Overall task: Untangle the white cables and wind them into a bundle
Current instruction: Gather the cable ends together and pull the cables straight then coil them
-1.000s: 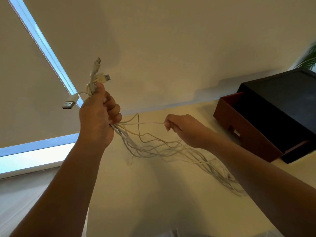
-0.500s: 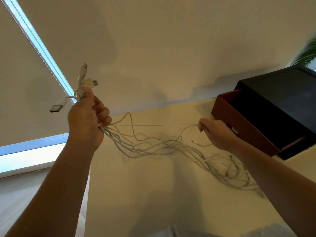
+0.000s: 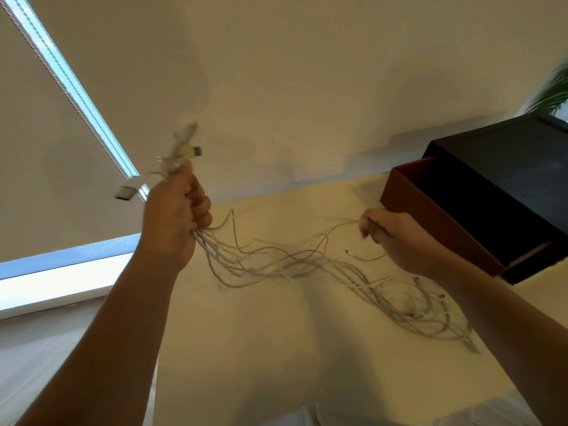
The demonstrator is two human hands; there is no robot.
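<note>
A dark box [image 3: 504, 192] sits on the cream table [image 3: 276, 348], beside a plant [image 3: 553, 93].

Bare left hand [image 3: 172, 224], bare right hand [image 3: 399, 241], both forearms [image 3: 104, 339] uncovered.

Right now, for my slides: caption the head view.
Left hand grips thin white cables; right hand pinches one strand.

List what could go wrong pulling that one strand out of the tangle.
1. The right hand pinches one strand that runs into the crossed white cables; pulling harder may tighten a knot.
2. The plugs stick out above the gripping left hand; one may slip free.
</note>
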